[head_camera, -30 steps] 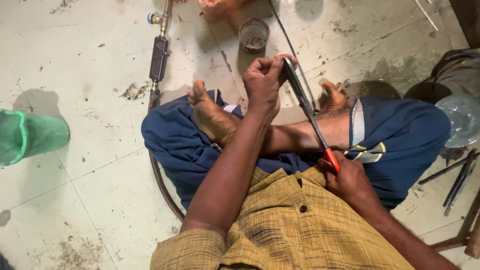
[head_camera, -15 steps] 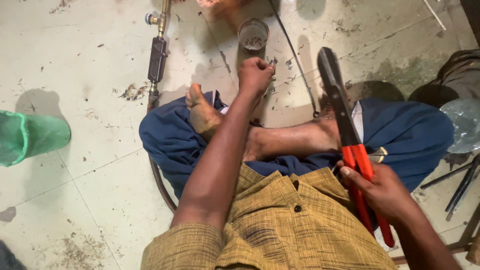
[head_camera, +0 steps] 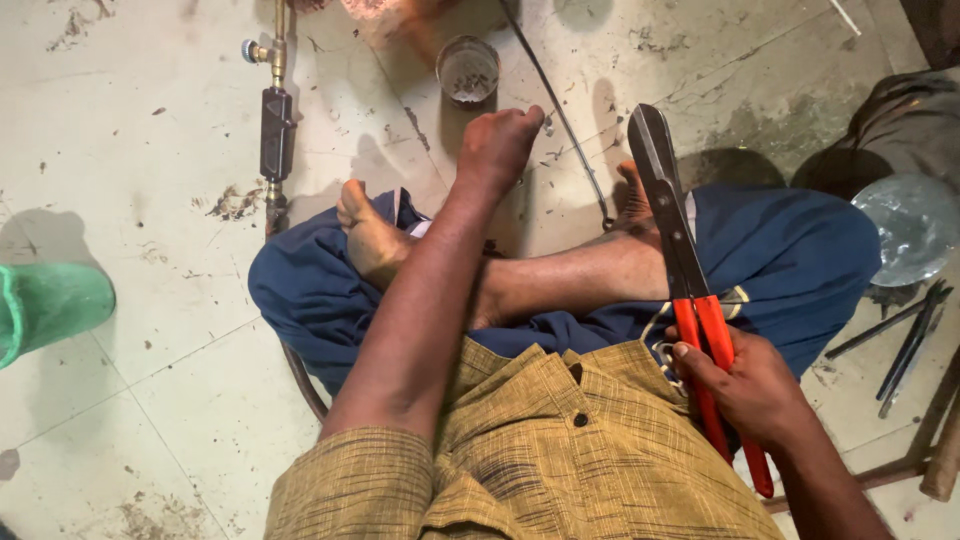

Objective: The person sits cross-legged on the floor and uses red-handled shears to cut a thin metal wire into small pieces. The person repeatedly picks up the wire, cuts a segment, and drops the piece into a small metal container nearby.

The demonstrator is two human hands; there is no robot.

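The right hand [head_camera: 750, 385] is clamped around the red handles of a pair of long-nosed cutters [head_camera: 680, 270], fingers wrapped tight with both handles pressed together, and the dark blades are shut, pointing up toward twelve o'clock. The tool lies above the right knee of the person's crossed legs, its tip over the floor at about one o'clock from the middle of the view.

The left hand [head_camera: 497, 145] is stretched forward toward twelve o'clock, fingers curled into a loose fist; whether anything small sits inside it, I cannot tell. Just beyond its knuckles stands a small round metal cup [head_camera: 468, 70], near but not touching. A thin metal rod [head_camera: 560, 115] runs across the tiled floor [head_camera: 150, 150] between the fist and the cutter blades, slanting from twelve down to about two o'clock of the fist.

Off at eleven o'clock lies a brass torch [head_camera: 276, 120] with a dark grip and a valve at its top. At nine o'clock, a green plastic vessel [head_camera: 50, 305] at the frame edge. At three o'clock, a clear glass bowl [head_camera: 910, 228], with a few dark rods [head_camera: 900, 340] lying just below it.
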